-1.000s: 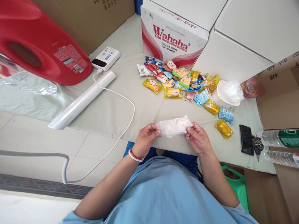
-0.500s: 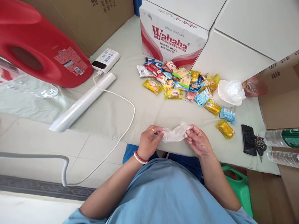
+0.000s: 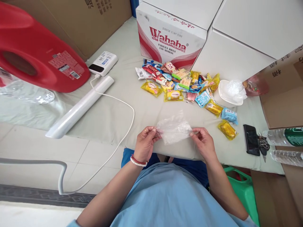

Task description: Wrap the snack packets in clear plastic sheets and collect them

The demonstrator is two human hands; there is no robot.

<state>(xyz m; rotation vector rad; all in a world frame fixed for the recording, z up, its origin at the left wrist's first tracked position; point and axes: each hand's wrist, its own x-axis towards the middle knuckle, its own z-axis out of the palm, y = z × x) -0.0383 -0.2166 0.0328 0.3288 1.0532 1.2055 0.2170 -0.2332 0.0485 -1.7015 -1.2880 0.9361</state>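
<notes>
A thin clear plastic bag (image 3: 174,128) is stretched between my two hands just above the near edge of the grey table (image 3: 118,110). My left hand (image 3: 146,143) pinches its left edge; a red and white bead bracelet sits on that wrist. My right hand (image 3: 203,142) pinches the right edge. Both hands are closed on the film. Beyond the bag lies a heap of several wrapped snacks (image 3: 180,83) in yellow, blue and red packets.
A Wahaha water carton (image 3: 169,41) stands behind the snacks. A white bowl with plastic (image 3: 230,91), a black phone (image 3: 250,139) with keys (image 3: 262,145) and water bottles (image 3: 284,137) lie right. Left: a red jug (image 3: 35,53), power bank (image 3: 103,63), white roll (image 3: 79,108), cable (image 3: 118,101).
The bag was a crumpled white wad between my hands; now it is pulled wider and flatter, and looks see-through. The camera view shifted slightly.
</notes>
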